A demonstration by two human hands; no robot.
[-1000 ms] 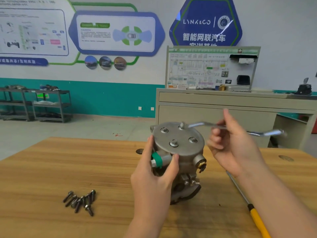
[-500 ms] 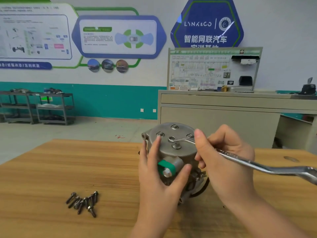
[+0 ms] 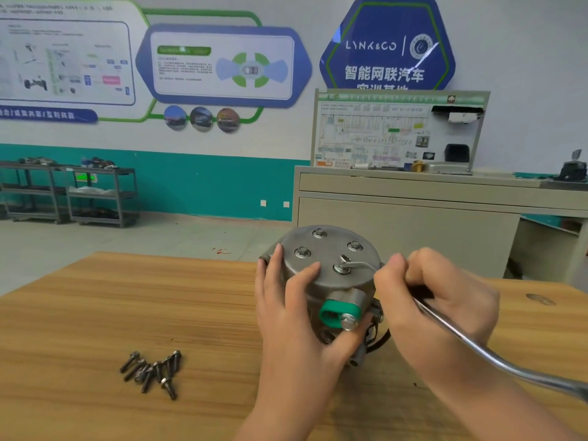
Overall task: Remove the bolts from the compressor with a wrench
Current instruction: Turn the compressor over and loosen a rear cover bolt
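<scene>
A grey metal compressor [image 3: 327,265] with a green port cap [image 3: 337,310] stands on the wooden table [image 3: 159,313]. Its round top plate shows several bolts [image 3: 319,233]. My left hand [image 3: 296,316] grips the compressor body, fingers on the plate's left side and thumb under the green cap. My right hand [image 3: 436,300] grips a silver wrench [image 3: 496,361]. The wrench's ring end sits on the nearest bolt [image 3: 341,268], and its handle runs down to the right edge of the view.
A heap of several loose bolts [image 3: 152,370] lies on the table at the left. Behind the table stand a beige cabinet [image 3: 413,218] with a display board and metal shelf racks [image 3: 70,192] at the far left wall.
The wrench's ring end has gone from the far bolt to the near bolts on the plate. My right hand has dropped lower beside the compressor. My left hand has kept hold of the body.
</scene>
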